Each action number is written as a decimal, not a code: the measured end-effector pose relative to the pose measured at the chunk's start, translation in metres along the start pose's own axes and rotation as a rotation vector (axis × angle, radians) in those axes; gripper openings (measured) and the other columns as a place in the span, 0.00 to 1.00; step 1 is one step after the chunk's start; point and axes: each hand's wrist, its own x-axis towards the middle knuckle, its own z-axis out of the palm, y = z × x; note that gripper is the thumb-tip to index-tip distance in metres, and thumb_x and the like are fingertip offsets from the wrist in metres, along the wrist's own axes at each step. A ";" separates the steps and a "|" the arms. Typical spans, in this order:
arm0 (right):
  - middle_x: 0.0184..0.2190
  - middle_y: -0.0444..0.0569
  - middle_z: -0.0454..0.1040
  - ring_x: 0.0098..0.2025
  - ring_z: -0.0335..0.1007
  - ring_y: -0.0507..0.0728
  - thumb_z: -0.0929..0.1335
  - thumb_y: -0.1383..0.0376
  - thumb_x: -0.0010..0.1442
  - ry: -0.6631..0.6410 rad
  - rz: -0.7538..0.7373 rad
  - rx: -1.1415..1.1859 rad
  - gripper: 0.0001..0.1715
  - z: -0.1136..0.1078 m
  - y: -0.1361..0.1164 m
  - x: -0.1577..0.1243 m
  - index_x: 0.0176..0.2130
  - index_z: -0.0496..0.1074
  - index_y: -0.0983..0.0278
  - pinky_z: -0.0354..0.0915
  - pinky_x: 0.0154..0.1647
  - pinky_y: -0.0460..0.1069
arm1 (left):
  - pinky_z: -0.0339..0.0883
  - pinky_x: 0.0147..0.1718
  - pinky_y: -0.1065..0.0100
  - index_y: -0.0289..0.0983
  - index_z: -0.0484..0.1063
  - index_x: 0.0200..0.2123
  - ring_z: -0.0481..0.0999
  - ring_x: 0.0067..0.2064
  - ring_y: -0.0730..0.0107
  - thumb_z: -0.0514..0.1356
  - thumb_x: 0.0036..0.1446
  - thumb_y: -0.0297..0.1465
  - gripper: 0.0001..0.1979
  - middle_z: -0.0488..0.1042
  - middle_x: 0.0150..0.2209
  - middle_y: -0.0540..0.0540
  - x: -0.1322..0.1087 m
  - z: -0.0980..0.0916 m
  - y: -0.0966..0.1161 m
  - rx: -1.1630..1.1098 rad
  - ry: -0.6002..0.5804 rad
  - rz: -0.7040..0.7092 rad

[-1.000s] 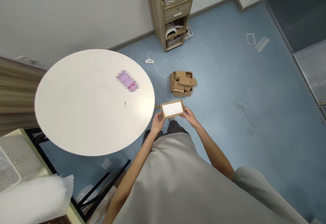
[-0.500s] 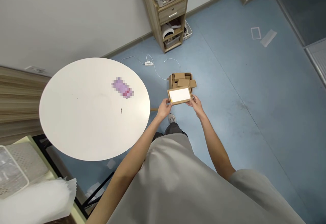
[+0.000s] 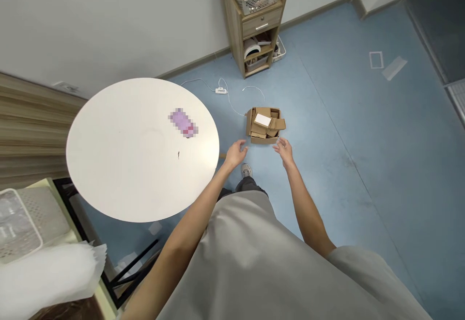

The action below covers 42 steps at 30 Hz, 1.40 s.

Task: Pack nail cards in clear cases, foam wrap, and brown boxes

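A small cardboard box with a white panel (image 3: pixel 263 120) lies among several brown boxes inside an open carton (image 3: pixel 264 140) on the floor. Above the carton's near left side, my left hand (image 3: pixel 236 153) is empty, its thumb and fingers apart. My right hand (image 3: pixel 284 151) hovers by the near right corner, likewise empty with fingers spread. To the left stands a round white table (image 3: pixel 119 165), bearing a blurred purple item (image 3: pixel 183 122) and a tiny dark object (image 3: pixel 178 154).
A wooden cabinet (image 3: pixel 238 39) with a white basket (image 3: pixel 259 2) on top stands against the wall. A white cable with a power strip (image 3: pixel 221 90) runs over the floor. A white plastic roll (image 3: pixel 51 274) lies at lower left. Flat pieces (image 3: pixel 395 68) lie at right.
Both hands have let go of the white-panelled box, which has dropped into the carton. The view has shifted slightly, so the table and cabinet appear further right.
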 end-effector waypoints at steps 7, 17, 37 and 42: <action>0.62 0.58 0.77 0.46 0.86 0.59 0.74 0.46 0.63 -0.138 0.045 -0.073 0.31 0.040 0.033 -0.031 0.58 0.76 0.60 0.79 0.55 0.57 | 0.71 0.69 0.40 0.39 0.81 0.48 0.84 0.62 0.41 0.69 0.58 0.34 0.14 0.84 0.58 0.33 -0.073 -0.030 -0.060 -0.175 0.062 -0.178; 0.56 0.56 0.83 0.46 0.85 0.59 0.74 0.50 0.66 -0.448 -0.042 -0.223 0.22 0.122 0.001 -0.052 0.53 0.78 0.59 0.79 0.58 0.59 | 0.75 0.66 0.45 0.42 0.81 0.53 0.82 0.64 0.44 0.70 0.59 0.45 0.22 0.85 0.58 0.36 -0.152 -0.086 -0.078 -0.383 0.233 -0.150; 0.54 0.55 0.87 0.51 0.86 0.62 0.73 0.46 0.69 -0.976 -0.380 -0.450 0.23 0.387 0.001 -0.328 0.54 0.80 0.58 0.78 0.58 0.59 | 0.75 0.67 0.48 0.44 0.84 0.47 0.83 0.61 0.47 0.69 0.62 0.45 0.15 0.85 0.54 0.39 -0.328 -0.292 -0.220 -0.693 0.705 0.001; 0.55 0.55 0.86 0.52 0.86 0.62 0.72 0.45 0.70 -1.085 -0.388 -0.483 0.24 0.462 0.026 -0.419 0.54 0.80 0.57 0.77 0.60 0.60 | 0.76 0.65 0.51 0.42 0.84 0.46 0.84 0.59 0.49 0.69 0.61 0.44 0.15 0.86 0.52 0.39 -0.401 -0.363 -0.288 -0.731 0.862 -0.022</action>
